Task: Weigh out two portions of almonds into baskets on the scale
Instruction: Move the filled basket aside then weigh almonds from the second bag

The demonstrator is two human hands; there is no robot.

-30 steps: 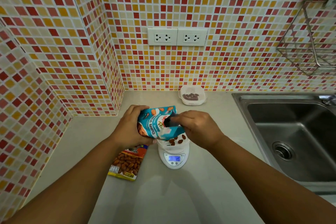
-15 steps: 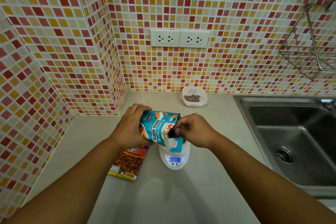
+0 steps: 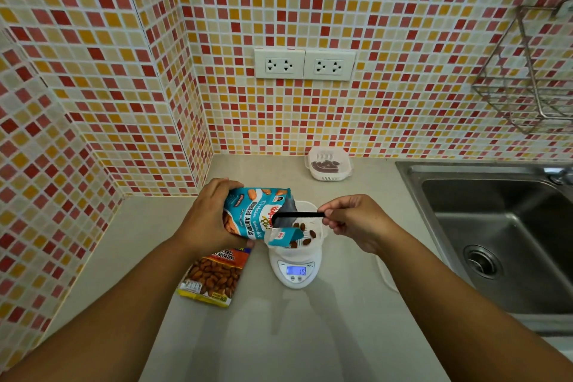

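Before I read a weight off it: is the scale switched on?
On. The scale has a lit blue display showing 15, with the basket of almonds on it.

Red-and-yellow mosaic tile walls [image 3: 403, 25], twin sockets [image 3: 304, 64], beige counter [image 3: 279, 335], steel sink [image 3: 496, 226], wire rack [image 3: 533, 77].

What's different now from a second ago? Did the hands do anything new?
The right hand drew back to the right, pulling a black spoon partly out of the blue almond bag, so the almonds in the basket show again. The left hand kept its grip on the bag. The scale still reads 15; the orange almond bag and far basket stayed put.
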